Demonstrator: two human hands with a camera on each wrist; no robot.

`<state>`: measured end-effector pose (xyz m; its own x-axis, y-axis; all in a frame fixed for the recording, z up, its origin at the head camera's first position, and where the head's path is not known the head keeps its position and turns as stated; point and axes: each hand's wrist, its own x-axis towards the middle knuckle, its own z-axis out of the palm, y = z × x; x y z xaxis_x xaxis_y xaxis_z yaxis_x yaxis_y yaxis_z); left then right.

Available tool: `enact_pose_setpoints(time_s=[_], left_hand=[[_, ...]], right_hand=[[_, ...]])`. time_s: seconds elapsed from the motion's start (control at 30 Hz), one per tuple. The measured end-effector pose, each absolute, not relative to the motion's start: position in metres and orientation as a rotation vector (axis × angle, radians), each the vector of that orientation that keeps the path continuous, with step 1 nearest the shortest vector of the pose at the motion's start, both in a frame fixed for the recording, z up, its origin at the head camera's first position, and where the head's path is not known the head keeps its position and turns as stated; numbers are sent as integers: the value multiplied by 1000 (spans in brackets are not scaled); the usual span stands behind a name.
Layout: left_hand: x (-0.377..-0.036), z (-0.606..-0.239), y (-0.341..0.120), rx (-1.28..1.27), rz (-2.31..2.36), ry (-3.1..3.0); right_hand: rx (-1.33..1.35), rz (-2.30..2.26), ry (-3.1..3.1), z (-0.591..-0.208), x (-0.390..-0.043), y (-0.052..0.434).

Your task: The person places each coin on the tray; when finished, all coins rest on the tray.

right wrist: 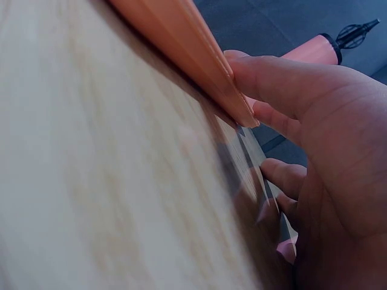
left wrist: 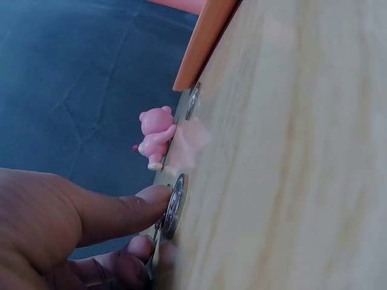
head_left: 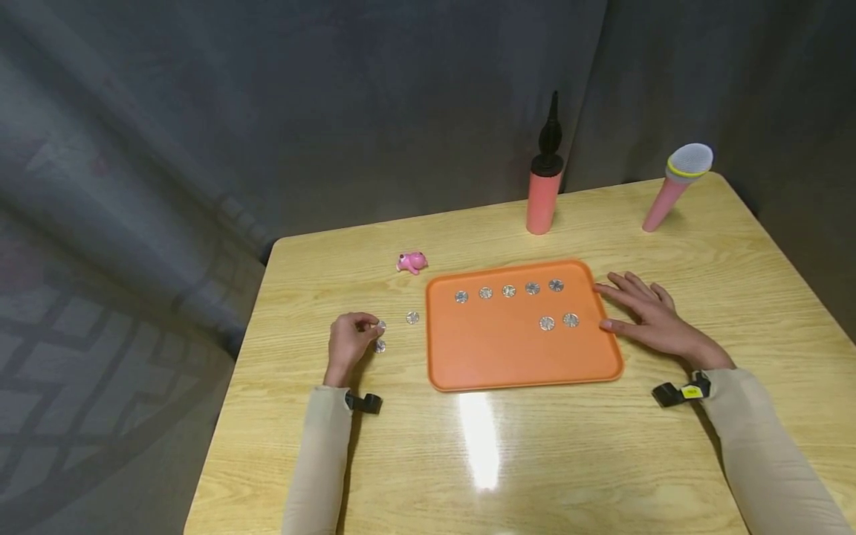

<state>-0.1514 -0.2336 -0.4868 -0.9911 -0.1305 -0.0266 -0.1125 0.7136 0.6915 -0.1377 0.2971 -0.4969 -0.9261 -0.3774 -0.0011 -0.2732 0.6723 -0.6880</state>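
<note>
While the tray (head_left: pixel 488 353) holds seven coins (head_left: pixel 509 290), the left grip (head_left: pixel 348 339) pinches another coin (head_left: pixel 383 325), the right grip (head_left: pixel 650 318) spread against the rim (head_left: pixel 616 349).

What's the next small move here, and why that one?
Probably have the left hand lift the silver coin it appears to be pinching and set it in the orange tray, just left of the two-coin row. The tray is bare there, the far row holds five coins, and the right hand touches the tray's right edge, perhaps steadying it.
</note>
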Motion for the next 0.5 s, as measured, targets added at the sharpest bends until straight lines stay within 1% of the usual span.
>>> enact_pose_setpoints(time_s=[0.5], left_hand=[[-154, -486, -230, 281, -1133, -2906]], right_hand=[[-539, -1105, 2739, -496, -136, 297]])
